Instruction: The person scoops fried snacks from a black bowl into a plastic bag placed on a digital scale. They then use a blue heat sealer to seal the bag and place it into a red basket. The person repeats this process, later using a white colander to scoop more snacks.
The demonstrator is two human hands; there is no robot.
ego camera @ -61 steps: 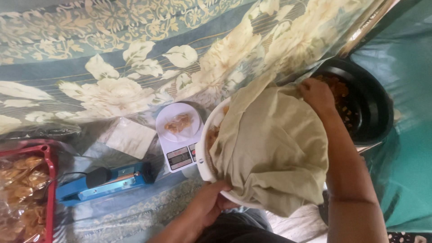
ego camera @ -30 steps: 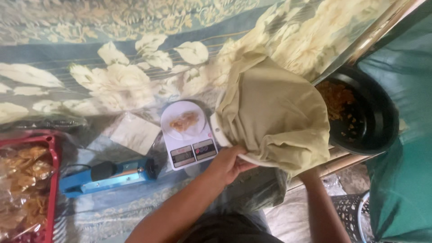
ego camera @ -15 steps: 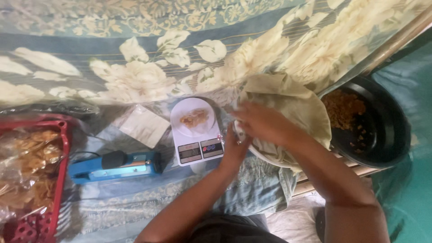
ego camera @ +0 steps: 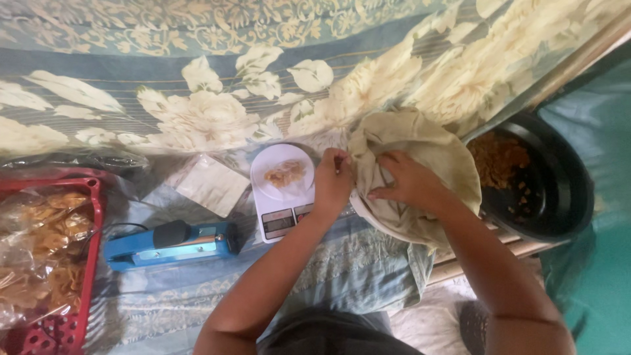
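A pale beige cloth (ego camera: 420, 148) covers a round white bowl (ego camera: 368, 217) at the centre right. My left hand (ego camera: 332, 181) pinches the cloth's left edge beside the bowl's rim. My right hand (ego camera: 407, 181) lies on top of the cloth with its fingers spread, pressing it down. Just left of the bowl stands a small white kitchen scale (ego camera: 282, 190) with a few golden chips (ego camera: 284, 174) on its platform.
A black pan (ego camera: 559, 190) with brown fried bits sits at the right. A blue heat sealer (ego camera: 171, 244) lies at the lower left, beside a red crate (ego camera: 72, 322) holding bagged chips. Clear plastic bags (ego camera: 210, 184) lie near the scale. A floral sheet (ego camera: 197, 98) covers the surface.
The cloth, earlier lifted and draped high over the bowl, now lies lower on it. My right hand has come from the pan side onto the cloth; my left hand has moved up to its edge.
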